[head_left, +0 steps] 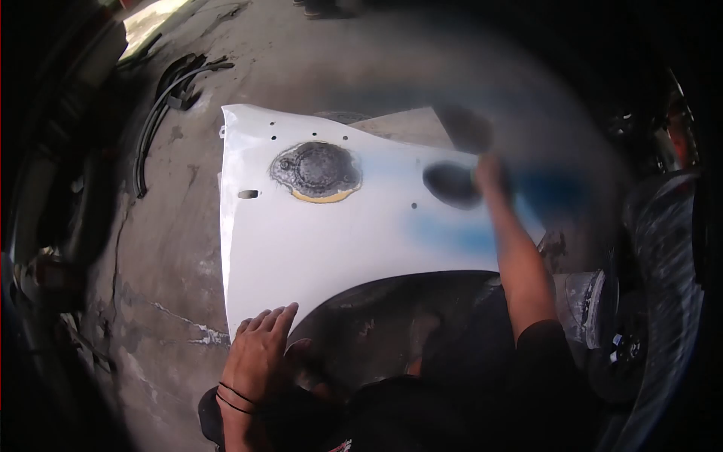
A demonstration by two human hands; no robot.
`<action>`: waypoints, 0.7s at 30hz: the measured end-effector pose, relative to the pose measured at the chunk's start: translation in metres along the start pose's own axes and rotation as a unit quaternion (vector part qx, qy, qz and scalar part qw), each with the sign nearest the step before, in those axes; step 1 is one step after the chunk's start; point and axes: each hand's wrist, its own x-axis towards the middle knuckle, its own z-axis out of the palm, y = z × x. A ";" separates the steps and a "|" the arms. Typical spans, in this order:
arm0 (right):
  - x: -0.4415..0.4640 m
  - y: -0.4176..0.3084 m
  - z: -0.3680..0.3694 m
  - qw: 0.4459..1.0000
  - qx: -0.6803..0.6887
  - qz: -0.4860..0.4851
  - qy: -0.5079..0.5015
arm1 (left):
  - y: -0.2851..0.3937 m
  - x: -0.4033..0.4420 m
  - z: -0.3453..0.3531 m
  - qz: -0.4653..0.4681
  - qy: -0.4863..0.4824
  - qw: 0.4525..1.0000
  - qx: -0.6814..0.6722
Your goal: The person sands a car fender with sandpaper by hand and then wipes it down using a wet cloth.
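A white car fender (361, 233) lies before me, its wheel arch curving toward my body. My left hand (260, 343) rests at its near left corner, fingers stretched out, holding nothing. On the upper part of the panel is a round grey sanded patch (316, 169) with a yellowish lower rim. My right hand (489, 177) is over the right end of the fender, smeared by motion and closed. Beside it is a dark oval (450, 185); blur hides whether this is part of a held tool or a mark on the panel.
Dark curved trim strips (162, 113) lie on the concrete floor (169, 248) at the left. A whitish bucket-like container (584, 301) stands at the right, near a dark wheel (625, 350). A person's feet (320, 9) show at the top. Bluish smears cloud the view at right.
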 end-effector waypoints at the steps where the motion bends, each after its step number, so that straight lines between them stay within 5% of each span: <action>1: 0.004 -0.030 0.015 0.979 0.154 -0.044 0.129 | 0.004 0.002 -0.002 0.020 0.005 1.000 -0.014; 2: 0.004 -0.079 0.001 0.946 0.296 -0.050 0.118 | 0.007 0.004 -0.002 0.042 0.012 0.999 -0.028; 6: -0.065 -0.296 -0.078 0.910 0.384 -0.154 -0.020 | 0.006 0.011 0.009 0.038 -0.032 0.997 -0.054; 9: -0.101 -0.368 -0.076 0.921 0.227 -0.313 0.055 | 0.001 0.022 0.021 0.027 -0.038 0.999 -0.025; 12: -0.099 -0.319 -0.080 0.911 0.239 -0.315 0.117 | -0.002 0.029 0.022 0.033 -0.028 0.999 -0.027; 16: -0.052 -0.208 -0.077 0.899 0.259 -0.351 0.032 | -0.014 0.029 0.027 0.020 -0.035 0.999 -0.026; 17: -0.019 -0.176 -0.039 0.879 0.213 -0.417 0.088 | -0.018 0.028 0.030 0.012 -0.035 0.999 -0.002; 19: 0.015 -0.101 -0.024 0.890 0.230 -0.391 0.043 | -0.019 0.026 0.033 0.020 -0.017 1.000 0.013; 20: 0.027 -0.069 -0.039 0.902 0.163 -0.395 -0.058 | -0.019 0.026 0.034 0.029 -0.003 0.999 0.025; 21: 0.013 -0.044 -0.058 0.918 0.238 -0.313 -0.050 | -0.012 0.025 0.028 0.030 -0.003 0.999 0.026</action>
